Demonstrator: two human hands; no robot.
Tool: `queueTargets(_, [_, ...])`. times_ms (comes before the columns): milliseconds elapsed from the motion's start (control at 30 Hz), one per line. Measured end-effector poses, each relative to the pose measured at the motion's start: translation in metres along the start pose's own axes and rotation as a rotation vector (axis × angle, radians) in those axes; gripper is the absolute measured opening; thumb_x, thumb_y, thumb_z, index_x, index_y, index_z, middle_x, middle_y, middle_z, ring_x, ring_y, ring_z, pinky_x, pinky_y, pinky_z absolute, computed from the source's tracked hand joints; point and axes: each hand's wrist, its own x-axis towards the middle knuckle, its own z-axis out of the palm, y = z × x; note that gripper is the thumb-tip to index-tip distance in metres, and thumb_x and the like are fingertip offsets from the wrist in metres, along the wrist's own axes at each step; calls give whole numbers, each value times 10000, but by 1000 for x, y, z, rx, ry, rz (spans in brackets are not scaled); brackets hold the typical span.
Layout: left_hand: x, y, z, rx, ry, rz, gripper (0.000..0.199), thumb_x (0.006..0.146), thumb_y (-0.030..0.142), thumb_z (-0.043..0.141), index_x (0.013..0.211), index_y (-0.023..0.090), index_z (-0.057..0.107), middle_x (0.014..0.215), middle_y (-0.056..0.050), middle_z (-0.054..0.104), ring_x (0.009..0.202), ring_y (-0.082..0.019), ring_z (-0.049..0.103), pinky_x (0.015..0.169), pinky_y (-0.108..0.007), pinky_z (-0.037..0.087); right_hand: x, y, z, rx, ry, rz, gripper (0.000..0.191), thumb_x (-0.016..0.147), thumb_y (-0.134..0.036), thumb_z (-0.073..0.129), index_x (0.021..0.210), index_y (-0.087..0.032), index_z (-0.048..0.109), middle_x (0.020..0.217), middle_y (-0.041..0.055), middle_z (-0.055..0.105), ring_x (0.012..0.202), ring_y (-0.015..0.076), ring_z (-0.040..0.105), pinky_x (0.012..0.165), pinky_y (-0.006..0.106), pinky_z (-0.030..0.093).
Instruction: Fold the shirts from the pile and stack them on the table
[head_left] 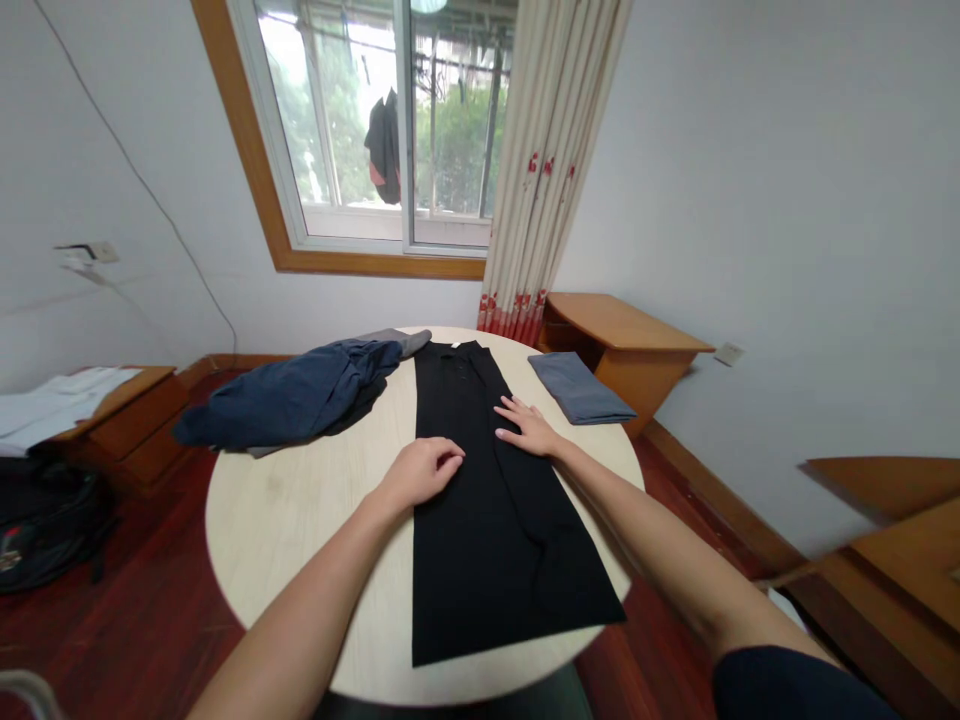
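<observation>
A black garment (480, 520), probably trousers, lies flat down the middle of a round, pale wood-grain table (300, 530), its wide end slightly past the near edge. The left hand (424, 470) rests on its left side, fingers loosely curled; whether they pinch the fabric, I cannot tell. The right hand (528, 428) lies on its right side, fingers spread, gripping nothing. Near the table's right edge is 1 folded gray cloth (581, 388); at the far left edge, a heap of navy clothing (292, 395) overhangs. Beyond the table, a wood-framed window (405, 130) has 1 cream curtain (551, 150) with red flowers, beside a wooden desk (630, 330). White walls (787, 200) meet a dark red wood floor (172, 560). At left, a black bag (52, 520) sits by a low wooden cabinet (139, 425).
</observation>
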Motion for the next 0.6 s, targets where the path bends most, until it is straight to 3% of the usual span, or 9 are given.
queueTargets(300, [-19,-14,6,100,-8,-10,251,911,284,510,977,202,738,1011,-62,754,936,-229,689,846,-328,511,-110,-54,1,-17,-40,-98,674,973,-630,377,1548,-279,345,1637,81,228,1521,307,165,1191,617,99])
queueTargets(467, [-35,-28,8,24,58,-57,247,907,308,514,937,200,735,977,-64,755,912,-233,688,807,-331,511,-144,-73,1,15,-34,-69,650,979,-602,387,1533,-262,379,1627,94,270,1517,306,183,1190,612,117])
queueTargets(600, [-40,-39,15,-139,135,-99,241,895,335,535,913,196,731,934,-54,757,866,-219,693,766,-314,516,-166,-93,-1,79,100,-62,572,986,-555,402,1414,-195,522,1532,151,438,1435,294,365,1161,530,254])
